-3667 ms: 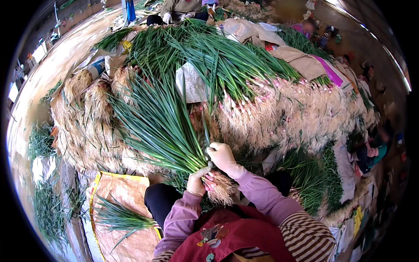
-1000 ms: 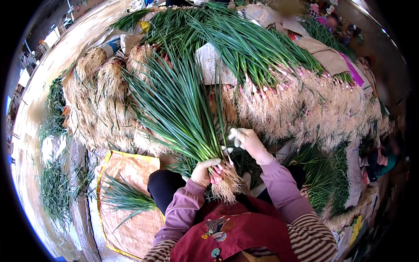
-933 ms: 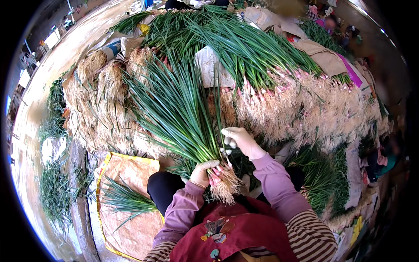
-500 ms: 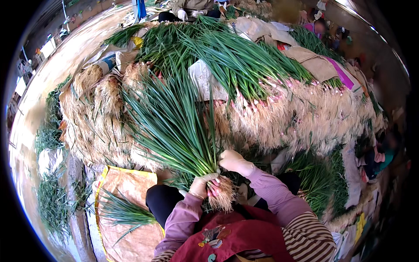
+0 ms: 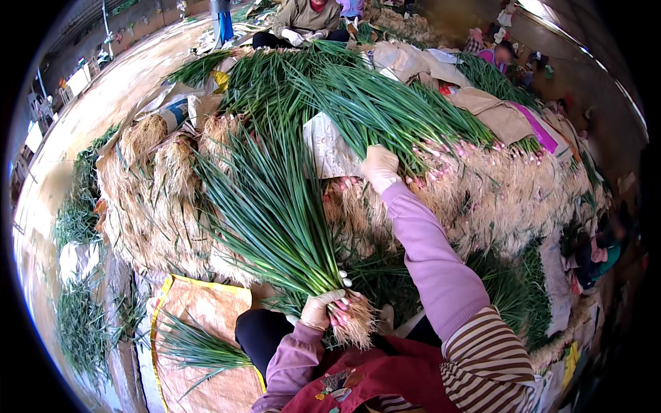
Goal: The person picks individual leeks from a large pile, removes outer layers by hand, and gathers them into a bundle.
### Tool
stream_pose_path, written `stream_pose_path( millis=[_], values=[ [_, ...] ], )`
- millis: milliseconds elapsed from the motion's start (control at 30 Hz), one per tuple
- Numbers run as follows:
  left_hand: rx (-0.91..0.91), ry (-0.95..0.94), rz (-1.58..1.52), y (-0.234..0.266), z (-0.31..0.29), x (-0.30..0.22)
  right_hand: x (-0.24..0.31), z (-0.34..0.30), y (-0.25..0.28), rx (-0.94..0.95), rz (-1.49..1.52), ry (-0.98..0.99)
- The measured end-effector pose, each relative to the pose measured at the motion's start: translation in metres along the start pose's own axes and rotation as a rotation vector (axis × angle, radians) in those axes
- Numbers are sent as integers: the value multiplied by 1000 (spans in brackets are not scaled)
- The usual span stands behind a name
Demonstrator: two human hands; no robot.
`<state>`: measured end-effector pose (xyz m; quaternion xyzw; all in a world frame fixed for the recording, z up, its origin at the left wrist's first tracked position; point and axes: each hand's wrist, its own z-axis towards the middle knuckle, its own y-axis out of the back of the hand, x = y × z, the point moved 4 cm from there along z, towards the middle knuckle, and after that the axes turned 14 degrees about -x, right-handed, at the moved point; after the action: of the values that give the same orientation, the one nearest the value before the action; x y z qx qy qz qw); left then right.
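My left hand (image 5: pixel 319 310), in a pale glove, is closed round a thick bunch of green onions (image 5: pixel 292 230) just above its pinkish bulbs. The roots hang in front of my lap, and the long green leaves fan away toward the far left. My right arm is stretched forward. Its gloved hand (image 5: pixel 380 165) is closed at the stems on the left end of the heaped green onions (image 5: pixel 406 117); how many stems it grips is hidden. Left of that hand lies a whitish sheet (image 5: pixel 330 146) over part of the heap.
Dense pale roots (image 5: pixel 482 182) form the heap's near face. An orange-brown sack (image 5: pixel 206 365) with a yellow edge lies at my left, bearing a small bunch of green onions (image 5: pixel 200 346). Across the heap sits a gloved person (image 5: pixel 303 20). Loose leaves (image 5: pixel 82 330) litter the left floor.
My right hand has left the held bunch and moved forward to the stems on the heap. My left hand keeps its hold on the bunch.
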<state>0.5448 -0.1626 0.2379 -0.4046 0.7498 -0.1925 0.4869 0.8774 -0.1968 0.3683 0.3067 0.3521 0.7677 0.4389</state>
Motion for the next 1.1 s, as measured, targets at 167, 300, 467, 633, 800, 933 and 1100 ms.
stream_pose_path(
  millis=[167,300,467,633,800,933,1100],
  values=[
    [36,-102,-96,-2,-12,-12,21,-107,45,509,461,-66],
    [-119,23,19,-8,-15,-7,32,-209,80,589,430,526],
    [-234,83,116,-11,-16,-6,52,-222,96,508,364,744],
    [-53,-60,-68,-20,-17,-9,3,-208,58,413,453,450],
    [-13,-92,-59,-10,-11,-5,-48,-116,104,267,400,-75],
    [10,-89,-64,-23,-12,-6,-100,-41,123,-86,-30,-181],
    [46,-167,-97,-14,-20,-7,-79,-49,104,494,-10,-217]
  ],
)
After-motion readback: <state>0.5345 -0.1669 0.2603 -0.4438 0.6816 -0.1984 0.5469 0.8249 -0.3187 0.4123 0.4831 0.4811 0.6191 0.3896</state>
